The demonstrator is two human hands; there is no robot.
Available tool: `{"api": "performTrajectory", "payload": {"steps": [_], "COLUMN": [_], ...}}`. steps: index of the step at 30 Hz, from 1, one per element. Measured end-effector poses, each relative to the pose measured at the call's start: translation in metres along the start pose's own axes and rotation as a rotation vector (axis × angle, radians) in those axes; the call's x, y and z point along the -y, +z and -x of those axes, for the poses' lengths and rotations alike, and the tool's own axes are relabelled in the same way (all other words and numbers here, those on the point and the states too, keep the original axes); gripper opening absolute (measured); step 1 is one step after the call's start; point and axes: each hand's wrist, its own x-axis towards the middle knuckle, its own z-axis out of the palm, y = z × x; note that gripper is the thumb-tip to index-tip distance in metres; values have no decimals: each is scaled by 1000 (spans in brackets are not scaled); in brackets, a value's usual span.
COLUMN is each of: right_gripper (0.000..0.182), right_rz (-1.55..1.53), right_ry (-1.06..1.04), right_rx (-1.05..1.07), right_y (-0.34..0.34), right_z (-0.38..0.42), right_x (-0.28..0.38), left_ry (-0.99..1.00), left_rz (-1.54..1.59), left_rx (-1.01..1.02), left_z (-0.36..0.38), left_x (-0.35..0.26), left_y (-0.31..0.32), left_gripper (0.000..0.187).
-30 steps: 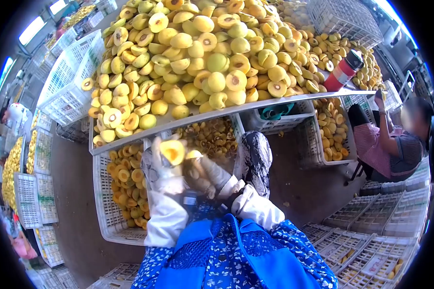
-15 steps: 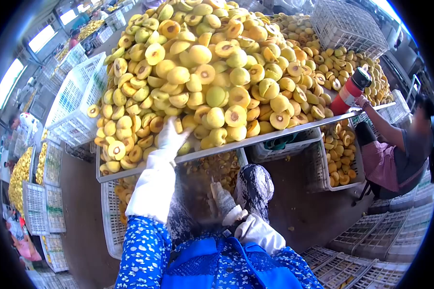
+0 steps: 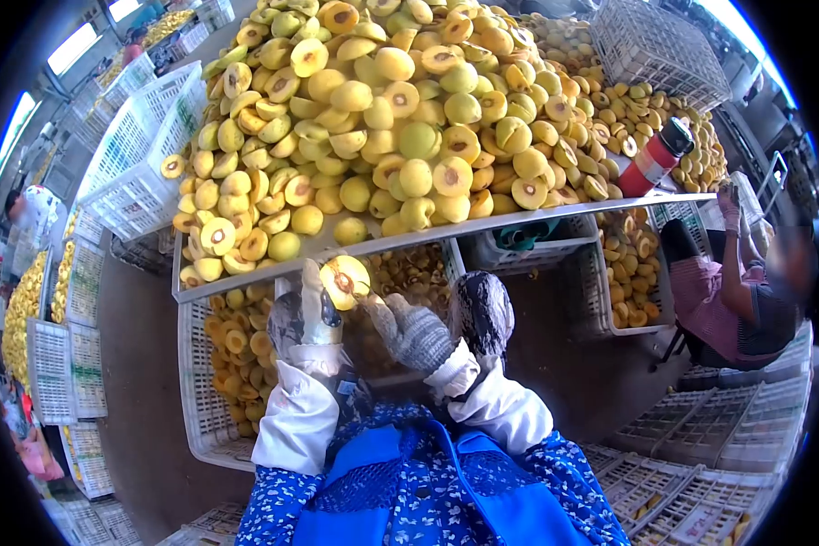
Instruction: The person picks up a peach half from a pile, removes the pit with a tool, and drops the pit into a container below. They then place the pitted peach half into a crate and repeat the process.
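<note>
My left hand (image 3: 315, 311), in a pale glove, holds a halved yellow peach (image 3: 346, 280) just in front of the table edge. Its cut face, with a darker centre, is turned up toward me. Close to its lower right side is my right hand (image 3: 413, 333) in a grey knitted glove, fingers curled toward the fruit. What those fingers hold, if anything, I cannot make out. Beyond both hands, a large heap of halved yellow peaches (image 3: 419, 141) covers the metal-edged table (image 3: 482, 224).
Below the table, a white crate (image 3: 196, 400) holds more halves, as does a crate (image 3: 591, 300) further right. A red flask (image 3: 651, 164) leans on the tabletop. At right sits a co-worker (image 3: 733, 291). A white crate (image 3: 141, 173) stands at the table's left.
My left hand has drawn back from the heap with a peach half. My right hand has lifted toward it. The co-worker's hand has left the red flask.
</note>
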Motion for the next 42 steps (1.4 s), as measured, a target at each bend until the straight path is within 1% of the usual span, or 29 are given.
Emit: {"api": "performTrajectory", "payload": {"steps": [2, 3, 6, 7, 9, 11, 12, 17, 20, 23, 24, 26, 27, 29, 30, 32, 33, 34, 36, 37, 39, 40, 41, 42], "right_gripper": [36, 40, 41, 41, 41, 41, 41, 41, 42, 43, 43, 41, 40, 38, 37, 34, 34, 30, 28, 39, 41, 42, 42, 43], "right_rz": [17, 45, 91, 84, 67, -51, -112, -2, 40, 57, 64, 71, 75, 78, 79, -53, -118, -97, -58, -361, -471, -525, -509, -579], "right_ry": [66, 118, 122, 122, 122, 67, 39, 154, 205, 206, 200, 104, 57, 107, 133, 86, 61, -40, -238, 271, 152, 90, 176, 105], "right_rx": [21, 36, 53, 54, 57, 22, 4, 96, 148, 161, 155, 140, 134, 158, 172, 115, 86, 139, 250, 439, 509, 544, 593, 500], "right_y": [0, 1, 8, 11, 17, 24, 27, 37, 33, 31, 31, 24, 21, 28, 31, 31, 29, 24, 7, -19, -23, -24, -24, -17], "right_z": [-2, -2, -1, -1, 0, 2, 3, 5, 6, 10, 11, 13, 15, 16, 18, 21, 21, 22, 18, 11, 15, 15, 14, 16], "right_x": [3, 4, 0, -2, -5, -8, -10, -15, -13, -16, -17, -15, -14, -24, -27, -30, -32, -35, -41, -18, -36, -42, -44, -47], "left_ry": [-46, -37, -70, -52, -43, -62, -75, -98, -112, -80, -81, -82, -112, -170, -123, -26, -65, -108, -134, -110, -7, -36, -65, -95], "left_rz": [227, 300, 392, 290, 328, 607, 622, 664, 729, 687, 693, 707, 739, 798, 783, 751, 793, 834, 830, 786, 692, 693, 694, 694], "left_rx": [47, 56, 71, 49, 27, 31, 9, -67, -81, -81, -76, -65, -19, 74, 51, 2, 59, 116, 303, 435, 605, 646, 686, 724], "left_z": [-1, 0, 5, 7, 9, 14, 16, 22, 24, 26, 26, 26, 27, 28, 28, 26, 23, 21, 19, 14, 11, 8, 4, 1], "left_x": [-18, -21, -11, -16, -14, 10, 15, 38, 36, 33, 35, 39, 33, 19, 22, 30, 26, 21, 14, 14, 21, 25, 27, 29], "left_y": [-8, -8, 2, -3, 0, 27, 34, 61, 66, 68, 70, 76, 73, 61, 64, 71, 69, 63, 51, 43, 45, 49, 52, 54], "left_gripper": [27, 29, 40, 41, 42, 43, 43, 43, 42, 42, 42, 43, 43, 44, 44, 44, 44, 44, 45, 45, 42, 41, 39, 38]}}
